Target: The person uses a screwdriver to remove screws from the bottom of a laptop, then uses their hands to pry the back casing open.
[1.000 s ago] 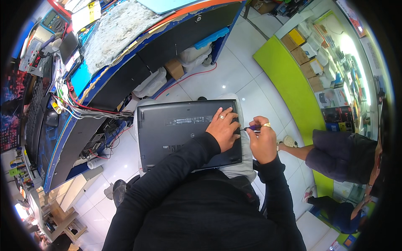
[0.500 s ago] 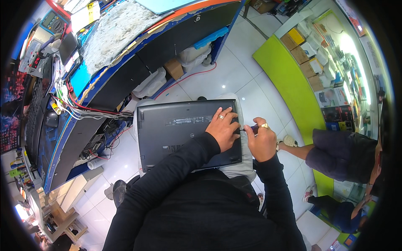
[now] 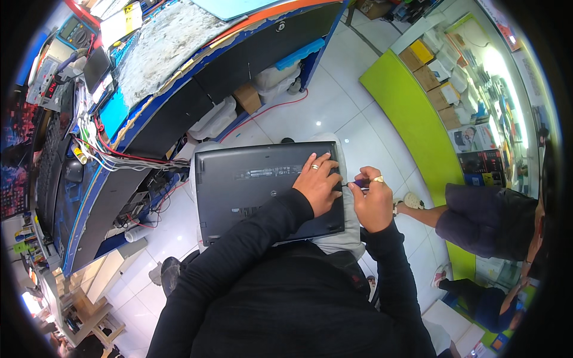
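Observation:
A black laptop (image 3: 250,191) lies upside down on a pale padded stool (image 3: 352,230), its underside with printed labels facing up. My left hand (image 3: 319,184), a ring on one finger, rests on the laptop near its right edge with fingers spread. Pinched in my right hand (image 3: 372,201) is a screwdriver (image 3: 358,184) with a dark purple handle. Its thin shaft points left, and the tip is at the laptop's right side edge, close to my left fingers. Whether the tip sits in a screw is too small to make out.
Left and ahead stands a blue-black workbench (image 3: 173,113) with a grey mat, a multimeter (image 3: 74,31) and hanging cables (image 3: 131,156). A green-framed display counter (image 3: 406,107) runs along the right. Beside it, a person's leg (image 3: 425,215) is close to my right arm.
My right fingers have shifted slightly around the screwdriver handle, so more of its purple shows. My left hand and the laptop stay in place.

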The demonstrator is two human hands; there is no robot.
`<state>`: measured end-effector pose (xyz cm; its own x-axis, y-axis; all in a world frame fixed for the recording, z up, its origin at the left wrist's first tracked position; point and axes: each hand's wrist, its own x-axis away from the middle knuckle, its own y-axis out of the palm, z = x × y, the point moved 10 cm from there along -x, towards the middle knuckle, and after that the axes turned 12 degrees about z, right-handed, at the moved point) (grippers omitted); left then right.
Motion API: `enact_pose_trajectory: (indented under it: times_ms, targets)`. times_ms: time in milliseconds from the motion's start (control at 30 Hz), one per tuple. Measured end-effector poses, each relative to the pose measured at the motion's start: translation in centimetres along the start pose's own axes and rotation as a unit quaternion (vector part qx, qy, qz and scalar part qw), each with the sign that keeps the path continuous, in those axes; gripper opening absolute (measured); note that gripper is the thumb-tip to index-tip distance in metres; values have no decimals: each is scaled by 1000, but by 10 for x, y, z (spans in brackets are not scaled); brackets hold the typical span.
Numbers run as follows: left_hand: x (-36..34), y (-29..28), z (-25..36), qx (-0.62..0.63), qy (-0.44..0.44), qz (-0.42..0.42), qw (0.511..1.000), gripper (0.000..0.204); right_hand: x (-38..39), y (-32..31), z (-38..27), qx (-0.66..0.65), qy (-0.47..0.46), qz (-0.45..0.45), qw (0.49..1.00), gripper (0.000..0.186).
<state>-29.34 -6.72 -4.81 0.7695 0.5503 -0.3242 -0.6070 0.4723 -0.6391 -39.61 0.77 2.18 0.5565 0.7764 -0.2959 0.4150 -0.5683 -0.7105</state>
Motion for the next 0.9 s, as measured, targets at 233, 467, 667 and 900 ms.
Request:
enact_pose_trajectory:
  times_ms: [233,467,667,900]
  targets:
    - [0,1,0,1,-5,-7,1000,39,2,-6,4,-29,34,16,999,39]
    - [18,-29,4,-86,-13,-16,996,53,6,-6,-11,-49,51,9,997,36]
    - [78,-113,-27,-156,-93,11,983,62,19,44,-69,-168,-10,-47,985,27]
    - [101,-127,-42,-109,-123,44,985,58,21,79,-107,-172,-84,-92,977,23]
